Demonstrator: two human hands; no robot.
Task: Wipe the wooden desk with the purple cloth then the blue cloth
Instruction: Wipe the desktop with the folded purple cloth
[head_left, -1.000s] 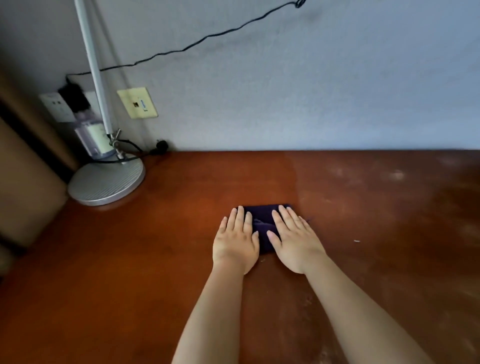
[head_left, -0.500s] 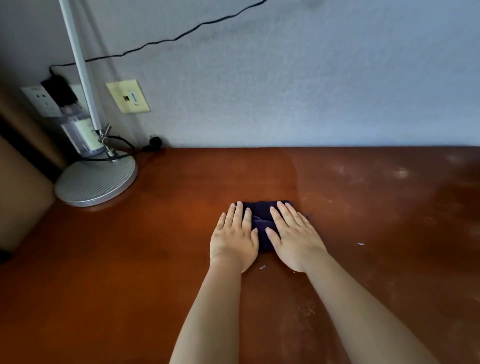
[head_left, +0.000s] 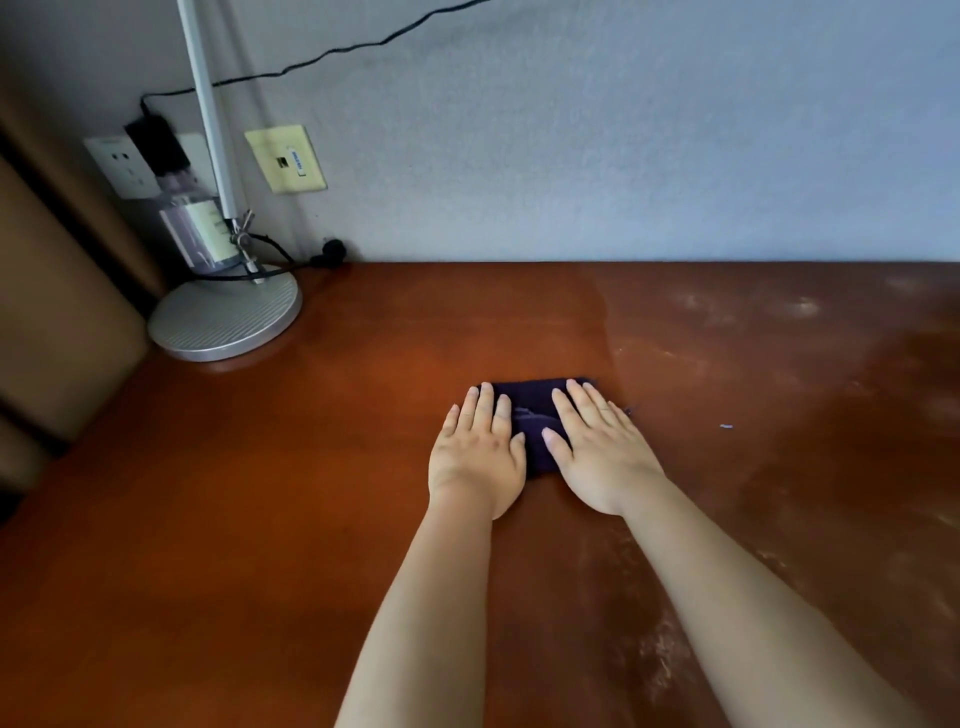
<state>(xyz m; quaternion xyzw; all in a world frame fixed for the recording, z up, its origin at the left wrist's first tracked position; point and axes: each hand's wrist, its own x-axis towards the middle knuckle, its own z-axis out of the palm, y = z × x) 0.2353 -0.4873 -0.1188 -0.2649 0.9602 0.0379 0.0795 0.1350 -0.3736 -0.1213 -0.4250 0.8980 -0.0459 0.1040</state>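
Note:
A dark purple cloth (head_left: 535, 418), folded small, lies flat on the reddish-brown wooden desk (head_left: 311, 493) near its middle. My left hand (head_left: 478, 457) rests palm-down on the cloth's left part, fingers stretched out and pointing at the wall. My right hand (head_left: 597, 452) presses flat on its right part in the same way. Only a strip of cloth shows between and beyond the fingers. No blue cloth is in view.
A silver lamp with a round base (head_left: 226, 317) and slim pole stands at the back left, with a clear bottle (head_left: 195, 234) behind it. Wall sockets (head_left: 285, 158) and a black cable sit above. The desk's right half shows pale dusty smears (head_left: 800, 306).
Both hands stay flat on the purple cloth at about the same spot on the desk. The view has shifted a little, so the lamp now sits higher in the picture.

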